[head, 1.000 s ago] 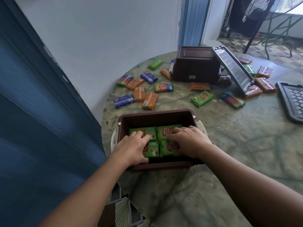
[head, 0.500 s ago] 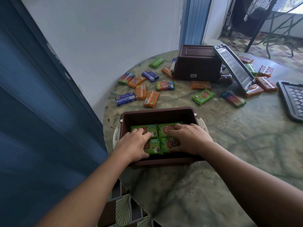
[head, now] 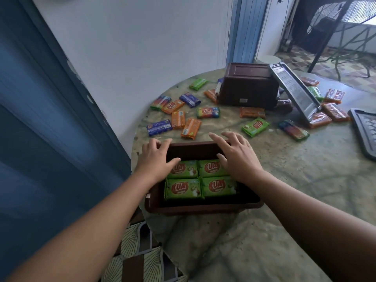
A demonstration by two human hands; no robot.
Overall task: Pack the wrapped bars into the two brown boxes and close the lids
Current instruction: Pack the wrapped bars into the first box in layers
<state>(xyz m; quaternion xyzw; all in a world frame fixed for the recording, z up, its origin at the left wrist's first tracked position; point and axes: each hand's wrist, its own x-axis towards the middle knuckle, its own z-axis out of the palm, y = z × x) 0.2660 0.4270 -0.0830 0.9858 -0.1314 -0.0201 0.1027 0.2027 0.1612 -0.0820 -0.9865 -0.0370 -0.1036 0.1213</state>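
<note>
Closest to the person, the near brown box (head: 203, 207) is sitting open by the worktop (head: 284, 180) edge. Four green bars (head: 200, 181) are lying flat inside it, side by side in two rows, and they are filling the bottom.

Both hands are reaching over the far part of this box. The left hand (head: 155, 157) is holding nothing, with its fingers loosely bent over the far left corner and its thumb pointing at the green bars. The right hand (head: 237, 154) is holding nothing too, with its fingers spread wide above the far rim. I cannot tell if the fingertips are touching the rim.

It looks like the bottom layer is being finished, and the hands are going for more. The next move is probably asking for a reach past the box to the loose bars, a soft pinch on one, and a flat drop on top of the green ones.

Just past the hands, an orange bar (head: 191, 128), a blue bar (head: 159, 127) and a loose green bar (head: 255, 126) are waiting. Farther back, the second brown box (head: 249, 86) is lying tipped over, with a grey lid (head: 295, 91) leaning on it. More orange bars (head: 335, 111) are lying beside that lid. Another dark lid (head: 364, 131) is sitting at the right edge.
</note>
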